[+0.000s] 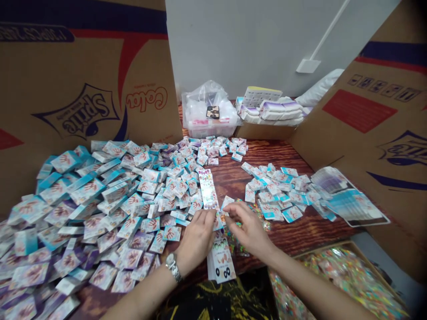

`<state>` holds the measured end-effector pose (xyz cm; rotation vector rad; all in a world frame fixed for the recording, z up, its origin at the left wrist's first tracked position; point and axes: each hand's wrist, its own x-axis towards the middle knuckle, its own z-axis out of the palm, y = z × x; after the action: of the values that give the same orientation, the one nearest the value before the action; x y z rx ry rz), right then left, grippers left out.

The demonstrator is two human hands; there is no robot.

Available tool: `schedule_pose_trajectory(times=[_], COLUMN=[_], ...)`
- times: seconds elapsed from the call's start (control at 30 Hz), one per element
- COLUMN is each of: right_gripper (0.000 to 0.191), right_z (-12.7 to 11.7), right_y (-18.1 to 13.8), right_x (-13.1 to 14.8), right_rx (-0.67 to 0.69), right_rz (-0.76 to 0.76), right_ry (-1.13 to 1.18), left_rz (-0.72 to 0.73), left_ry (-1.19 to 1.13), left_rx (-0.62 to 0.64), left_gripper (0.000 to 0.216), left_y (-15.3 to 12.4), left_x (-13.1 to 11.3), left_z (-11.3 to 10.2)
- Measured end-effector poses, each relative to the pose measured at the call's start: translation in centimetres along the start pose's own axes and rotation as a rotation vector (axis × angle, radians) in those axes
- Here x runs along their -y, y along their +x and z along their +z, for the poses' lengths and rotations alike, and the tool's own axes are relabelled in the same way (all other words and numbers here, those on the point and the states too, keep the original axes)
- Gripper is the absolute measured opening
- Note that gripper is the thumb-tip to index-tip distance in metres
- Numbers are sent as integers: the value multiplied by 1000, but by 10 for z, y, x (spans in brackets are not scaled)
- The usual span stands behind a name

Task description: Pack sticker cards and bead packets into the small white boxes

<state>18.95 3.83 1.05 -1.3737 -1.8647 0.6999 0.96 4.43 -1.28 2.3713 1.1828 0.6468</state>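
Note:
My left hand (196, 238), a watch on its wrist, and my right hand (246, 229) meet at the table's near edge. Both pinch a small blue-and-white box (220, 218) between their fingertips. A long white card with coloured nail stickers (208, 188) lies just beyond the hands. A stack of similar cards (220, 262) rests under my wrists. Colourful sticker packets (235, 242) lie under my right hand. A big heap of small blue, white and purple boxes (100, 204) covers the table to the left.
A smaller pile of boxes (276, 193) lies to the right, beside flattened packaging sheets (350, 200). Cardboard walls (76, 89) stand left and right. A clear plastic tub (208, 113) and bundled packs (276, 110) sit at the back. A tray of colourful packets (343, 280) is at lower right.

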Motion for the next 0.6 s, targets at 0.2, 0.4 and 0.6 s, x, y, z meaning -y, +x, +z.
schedule_pose_trajectory(times=[0.2, 0.4, 0.6], right_gripper=[13, 12, 23], right_z=[25, 24, 9], right_y=[-8, -17, -16], right_x=[-14, 4, 4], right_rx=[-91, -144, -32], right_rz=[223, 74, -198], right_ry=[385, 76, -131], left_rz=[-60, -73, -77], left_ry=[-33, -34, -97], left_rx=[-26, -57, -83], left_gripper=[54, 49, 59], left_y=[-5, -2, -4], left_x=[1, -1, 1], left_z=[6, 8, 10])
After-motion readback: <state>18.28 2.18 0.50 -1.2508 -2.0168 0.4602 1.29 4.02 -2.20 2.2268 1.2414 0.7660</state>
